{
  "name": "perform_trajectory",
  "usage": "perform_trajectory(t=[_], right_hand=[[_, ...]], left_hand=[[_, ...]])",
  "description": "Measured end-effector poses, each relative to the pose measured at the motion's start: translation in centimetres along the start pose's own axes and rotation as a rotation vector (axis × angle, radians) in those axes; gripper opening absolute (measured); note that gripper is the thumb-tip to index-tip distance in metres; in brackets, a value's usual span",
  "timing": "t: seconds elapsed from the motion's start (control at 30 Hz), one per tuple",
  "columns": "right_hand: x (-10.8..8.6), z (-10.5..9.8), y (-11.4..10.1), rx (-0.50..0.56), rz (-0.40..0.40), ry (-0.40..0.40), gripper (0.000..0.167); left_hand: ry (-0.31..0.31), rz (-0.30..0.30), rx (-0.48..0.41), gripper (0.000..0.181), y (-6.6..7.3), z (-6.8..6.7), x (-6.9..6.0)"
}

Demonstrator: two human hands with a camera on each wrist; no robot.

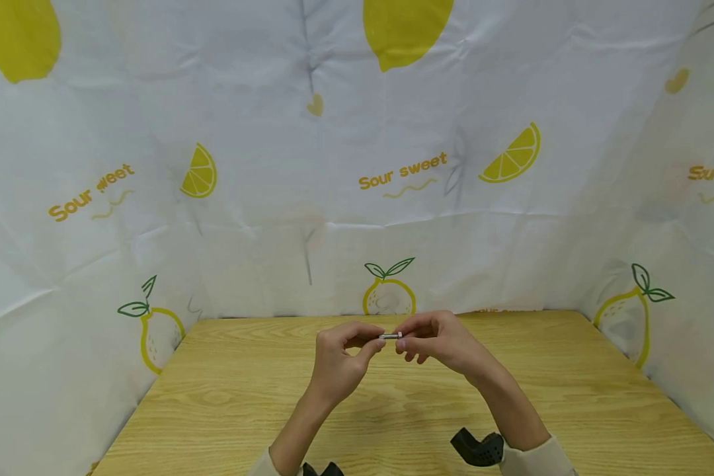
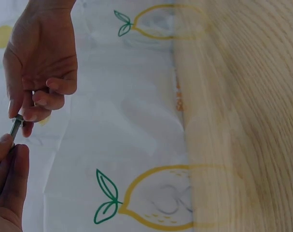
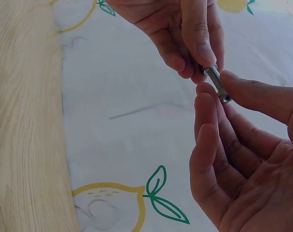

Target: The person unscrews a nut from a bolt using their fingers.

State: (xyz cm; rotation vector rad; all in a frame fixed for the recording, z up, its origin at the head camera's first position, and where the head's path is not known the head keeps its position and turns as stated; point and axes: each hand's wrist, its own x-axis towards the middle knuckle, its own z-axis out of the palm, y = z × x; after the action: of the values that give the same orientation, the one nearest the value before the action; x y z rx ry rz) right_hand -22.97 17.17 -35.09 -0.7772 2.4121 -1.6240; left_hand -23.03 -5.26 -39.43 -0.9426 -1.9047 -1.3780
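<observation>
A small silver metal bolt is held up between both hands above the far part of the table. My left hand pinches one end of it between thumb and fingers. At the other end, the thumb and fingertips of my right hand pinch around the wider head. The right wrist view shows the threaded shank of the bolt slanting between the two hands. Close to the left fingertips there is a small round metal part, mostly covered, and I cannot tell whether it is a nut.
A wood-grain table spreads beneath the hands. White cloth printed with lemons and lettering hangs behind it and along both sides. Black wrist-worn pieces sit by the sleeves.
</observation>
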Motion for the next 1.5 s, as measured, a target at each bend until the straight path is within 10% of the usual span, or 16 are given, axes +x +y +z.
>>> perform_trajectory(t=[1.5], right_hand=[[-0.07, 0.10, -0.04, 0.019, -0.016, 0.007, 0.028]], left_hand=[[0.009, 0.023, -0.009, 0.008, -0.04, 0.07, -0.07]])
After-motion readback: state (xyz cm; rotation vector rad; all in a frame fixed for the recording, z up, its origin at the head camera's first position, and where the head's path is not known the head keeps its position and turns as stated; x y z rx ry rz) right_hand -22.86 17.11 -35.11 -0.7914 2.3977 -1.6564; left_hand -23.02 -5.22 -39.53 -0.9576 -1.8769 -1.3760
